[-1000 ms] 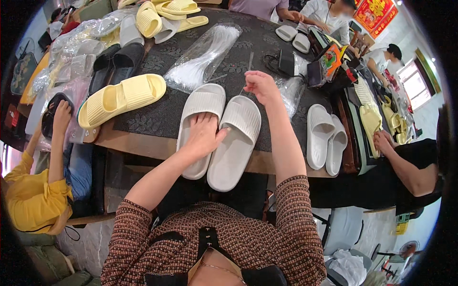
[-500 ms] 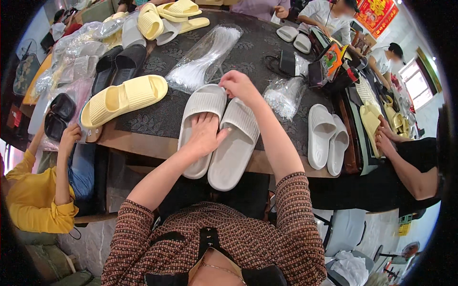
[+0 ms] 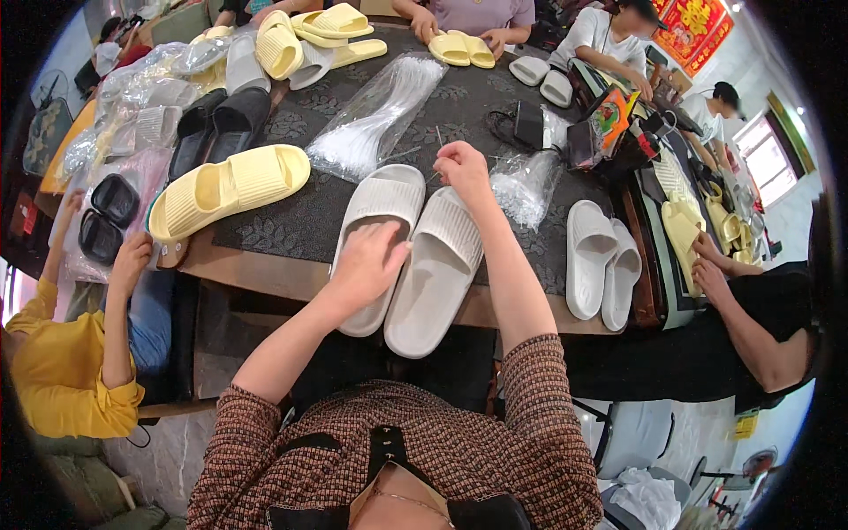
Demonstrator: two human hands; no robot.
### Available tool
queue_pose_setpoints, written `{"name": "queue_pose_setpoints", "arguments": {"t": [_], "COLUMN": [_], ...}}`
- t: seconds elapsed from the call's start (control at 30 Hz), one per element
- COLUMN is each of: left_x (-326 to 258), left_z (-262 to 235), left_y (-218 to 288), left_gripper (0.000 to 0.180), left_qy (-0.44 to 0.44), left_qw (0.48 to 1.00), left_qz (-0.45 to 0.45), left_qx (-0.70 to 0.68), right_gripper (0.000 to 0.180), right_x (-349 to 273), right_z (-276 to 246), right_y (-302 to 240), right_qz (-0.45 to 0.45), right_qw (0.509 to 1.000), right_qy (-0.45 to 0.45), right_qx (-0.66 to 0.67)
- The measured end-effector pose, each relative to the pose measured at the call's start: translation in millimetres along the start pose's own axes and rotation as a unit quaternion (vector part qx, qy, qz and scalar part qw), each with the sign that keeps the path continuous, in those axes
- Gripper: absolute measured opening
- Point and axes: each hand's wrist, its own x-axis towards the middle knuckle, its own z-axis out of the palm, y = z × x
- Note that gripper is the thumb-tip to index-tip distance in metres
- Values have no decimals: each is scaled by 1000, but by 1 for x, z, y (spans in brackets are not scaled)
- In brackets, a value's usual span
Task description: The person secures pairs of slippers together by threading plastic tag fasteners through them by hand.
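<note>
A pair of light grey slide slippers lies before me at the table edge, toes away from me: the left slipper (image 3: pixel 382 196) and the right slipper (image 3: pixel 433 291). My left hand (image 3: pixel 360 269) is over the left slipper's opening, behind its ribbed strap, fingers loosely bent and thumb apart, gripping nothing visible. Just beyond the right slipper's toe, my right hand (image 3: pixel 464 168) is closed in a pinch on a thin strand (image 3: pixel 439 135) that sticks up from its fingertips. A clear bag of white plastic strands (image 3: pixel 375 119) rests farther back.
Left are a yellow slipper (image 3: pixel 230 187), black slippers (image 3: pixel 238 119) and bagged slippers (image 3: pixel 146 124). Another grey pair (image 3: pixel 590 256) stands right, near a second bag of strands (image 3: pixel 526 190). Co-workers sit around; one across holds yellow slippers (image 3: pixel 461 49).
My left hand has lifted from inside the left slipper, its fingers now bent. My right hand has moved right, away from the toes, with the strand showing. Across the table, yellow slippers have appeared.
</note>
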Motion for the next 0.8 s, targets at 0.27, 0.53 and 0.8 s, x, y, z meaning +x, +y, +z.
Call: {"name": "queue_pose_setpoints", "arguments": {"t": [0.27,0.53,0.8], "left_x": [71,139,128], "left_z": [-19,21,27], "left_y": [19,-19,-22], "left_gripper": [21,22,12], "left_qy": [126,-132,-60], "left_qw": [990,980,938], "left_qz": [44,-72,-164], "left_qx": [-53,-132,-300], "right_gripper": [8,8,13], "right_x": [-38,-40,-46], "right_z": [-1,-7,-18], "right_y": [-26,3,-8], "right_qz": [-40,-49,-44], "right_qw": [986,957,954], "right_qy": [-39,6,50], "right_qx": [158,287,294]}}
